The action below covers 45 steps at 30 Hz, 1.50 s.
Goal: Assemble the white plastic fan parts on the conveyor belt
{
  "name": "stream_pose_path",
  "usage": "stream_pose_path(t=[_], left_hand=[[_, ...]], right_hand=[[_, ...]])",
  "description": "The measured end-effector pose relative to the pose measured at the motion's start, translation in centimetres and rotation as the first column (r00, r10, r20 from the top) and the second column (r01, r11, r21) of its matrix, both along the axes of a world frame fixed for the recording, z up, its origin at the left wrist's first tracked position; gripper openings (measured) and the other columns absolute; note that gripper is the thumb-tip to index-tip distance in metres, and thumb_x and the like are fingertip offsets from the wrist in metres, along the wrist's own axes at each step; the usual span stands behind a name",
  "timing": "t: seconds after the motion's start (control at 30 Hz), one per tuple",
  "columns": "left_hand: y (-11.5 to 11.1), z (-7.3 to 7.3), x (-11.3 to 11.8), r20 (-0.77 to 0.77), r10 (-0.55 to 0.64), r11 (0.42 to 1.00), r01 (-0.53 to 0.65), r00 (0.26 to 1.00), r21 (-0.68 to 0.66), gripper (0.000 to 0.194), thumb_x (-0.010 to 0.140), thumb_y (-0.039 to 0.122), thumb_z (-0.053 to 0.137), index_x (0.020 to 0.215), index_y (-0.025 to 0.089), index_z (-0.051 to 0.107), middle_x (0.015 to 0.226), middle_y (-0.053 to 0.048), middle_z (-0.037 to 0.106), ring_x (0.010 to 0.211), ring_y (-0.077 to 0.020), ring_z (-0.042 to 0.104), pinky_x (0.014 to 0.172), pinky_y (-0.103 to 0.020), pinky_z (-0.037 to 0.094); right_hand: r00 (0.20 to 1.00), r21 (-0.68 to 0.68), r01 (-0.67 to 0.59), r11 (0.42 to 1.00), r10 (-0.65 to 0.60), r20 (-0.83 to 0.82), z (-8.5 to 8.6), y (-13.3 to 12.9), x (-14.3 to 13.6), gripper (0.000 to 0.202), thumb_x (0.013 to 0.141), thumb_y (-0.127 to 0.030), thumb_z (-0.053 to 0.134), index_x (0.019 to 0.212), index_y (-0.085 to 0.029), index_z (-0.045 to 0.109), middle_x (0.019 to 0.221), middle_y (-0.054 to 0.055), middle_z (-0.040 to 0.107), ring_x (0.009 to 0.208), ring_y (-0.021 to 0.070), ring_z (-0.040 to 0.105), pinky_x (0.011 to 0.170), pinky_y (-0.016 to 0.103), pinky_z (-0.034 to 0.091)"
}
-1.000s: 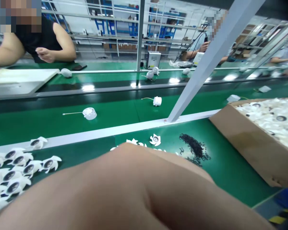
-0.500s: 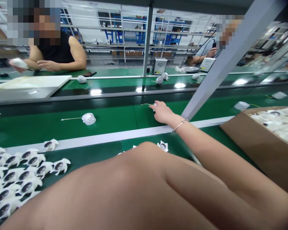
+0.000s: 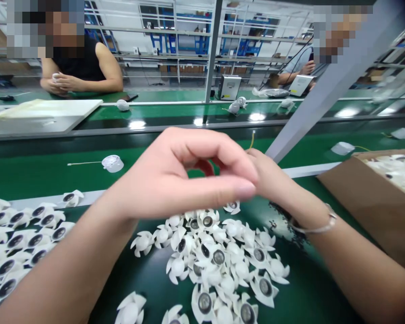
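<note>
My left hand (image 3: 189,175) is raised in the middle of the view, its fingers curled and the thumb meeting the fingertips; what they hold, if anything, is hidden. Just behind its fingertips is my right hand (image 3: 265,168), partly covered, with a thin yellowish wire (image 3: 252,139) rising above it. The right fingers and whatever they grip cannot be made out. Below both hands lies a loose pile of white fan wheels (image 3: 219,256), some showing dark round centres. A white round housing (image 3: 112,164) with a wire rests on the green belt (image 3: 54,175) at the left.
Rows of fan wheels (image 3: 16,243) cover the left side. A cardboard box (image 3: 367,202) of white parts stands at the right, near a slanted grey post (image 3: 310,90). Across the belt, a person (image 3: 84,67) sits at the left and another person's hand (image 3: 307,67) shows at the right.
My left hand has risen into the middle, and its arm has uncovered the pile. My right hand has drawn back from the belt towards it. The housing has shifted slightly left.
</note>
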<state>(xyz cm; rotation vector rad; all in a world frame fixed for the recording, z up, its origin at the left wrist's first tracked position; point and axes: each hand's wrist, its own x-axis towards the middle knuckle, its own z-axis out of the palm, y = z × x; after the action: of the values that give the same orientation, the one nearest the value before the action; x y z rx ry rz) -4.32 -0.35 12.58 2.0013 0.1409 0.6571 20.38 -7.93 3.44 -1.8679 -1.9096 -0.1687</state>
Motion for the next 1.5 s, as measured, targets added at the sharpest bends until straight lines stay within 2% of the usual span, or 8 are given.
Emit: stream_pose_path(t=[0.2,0.37,0.5,0.73,0.9,1.1,1.27,1.5], left_hand=[[3.2,-3.6,3.6,-0.178,0.022,0.993,0.000,0.984,0.118,0.014,0.087,0.031,0.064,0.088,0.019,0.071,0.087,-0.001,0.071,0.077,-0.0129,0.064,0.067,-0.024,0.050],[3.6,-7.1,5.1,-0.361,0.010,0.939,0.115,0.933,0.324,0.014,0.083,0.026,0.066,0.094,0.021,0.073,0.096,-0.002,0.071,0.089,-0.0153,0.062,0.075,-0.025,0.049],[4.7,-8.8,5.5,-0.398,-0.009,0.946,0.136,0.917,0.294,0.021,0.082,0.028,0.068,0.100,0.020,0.072,0.105,-0.004,0.067,0.087,-0.0138,0.062,0.074,-0.024,0.050],[5.8,-9.1,5.7,-0.359,0.032,0.965,0.064,0.933,0.253,0.018,0.085,0.018,0.056,0.096,0.019,0.070,0.099,-0.003,0.067,0.090,-0.0136,0.062,0.072,-0.022,0.049],[5.2,-8.7,5.4,-0.298,0.048,0.970,0.027,0.953,0.241,0.020,0.085,0.020,0.055,0.100,0.020,0.068,0.113,-0.004,0.063,0.091,-0.0133,0.062,0.071,-0.022,0.050],[3.9,-8.1,5.1,-0.148,0.229,0.906,-0.155,0.962,0.395,0.043,0.087,0.031,0.060,0.128,0.027,0.053,0.139,-0.006,0.048,0.104,-0.0181,0.059,0.083,-0.031,0.051],[3.4,-8.6,5.5,-0.394,0.118,0.886,0.082,0.912,0.456,0.017,0.089,0.032,0.057,0.102,0.024,0.063,0.105,-0.002,0.063,0.095,-0.0202,0.060,0.084,-0.034,0.047],[4.2,-10.0,5.7,-0.535,0.170,0.931,0.044,0.827,0.363,0.032,0.085,0.043,0.061,0.112,0.026,0.059,0.113,-0.003,0.060,0.093,-0.0199,0.061,0.078,-0.032,0.047]], right_hand=[[0.940,-0.043,-0.204,0.978,0.184,-0.286,0.0,-4.6,0.3,0.008,0.089,-0.018,0.057,0.091,-0.023,0.064,0.091,0.004,0.065,0.084,0.0183,0.062,0.076,0.032,0.052],[0.932,-0.065,-0.263,0.963,0.236,-0.275,-1.6,-5.4,0.5,0.012,0.091,-0.015,0.055,0.092,-0.022,0.064,0.099,0.006,0.065,0.093,0.0194,0.063,0.082,0.034,0.052],[0.901,-0.060,-0.259,0.964,0.219,-0.374,-2.4,-5.3,-0.8,0.013,0.093,-0.020,0.057,0.103,-0.023,0.064,0.116,0.009,0.063,0.108,0.0217,0.061,0.094,0.038,0.051],[0.835,-0.089,-0.227,0.970,0.147,-0.530,-4.3,-2.0,-4.3,0.049,0.087,-0.032,0.070,0.131,-0.022,0.052,0.126,0.011,0.062,0.110,0.0242,0.059,0.093,0.042,0.050],[0.766,-0.146,-0.260,0.955,0.111,-0.633,-4.0,-1.0,-4.6,0.024,0.084,-0.023,0.068,0.108,-0.021,0.062,0.098,0.003,0.066,0.086,0.0177,0.060,0.080,0.033,0.050],[0.579,-0.124,-0.096,0.988,-0.046,-0.814,-3.4,-3.6,-0.8,0.014,0.085,-0.028,0.066,0.083,-0.022,0.053,0.086,0.002,0.059,0.079,0.0169,0.060,0.073,0.031,0.051],[0.688,-0.149,-0.065,0.987,-0.064,-0.723,-3.8,-4.2,0.7,0.022,0.084,-0.028,0.064,0.104,-0.023,0.057,0.104,0.007,0.061,0.097,0.0226,0.063,0.080,0.036,0.055],[0.884,-0.057,-0.249,0.967,0.202,-0.421,-4.8,-3.2,-2.1,0.031,0.086,-0.024,0.069,0.115,-0.026,0.059,0.128,0.008,0.056,0.123,0.0249,0.052,0.102,0.042,0.047]])
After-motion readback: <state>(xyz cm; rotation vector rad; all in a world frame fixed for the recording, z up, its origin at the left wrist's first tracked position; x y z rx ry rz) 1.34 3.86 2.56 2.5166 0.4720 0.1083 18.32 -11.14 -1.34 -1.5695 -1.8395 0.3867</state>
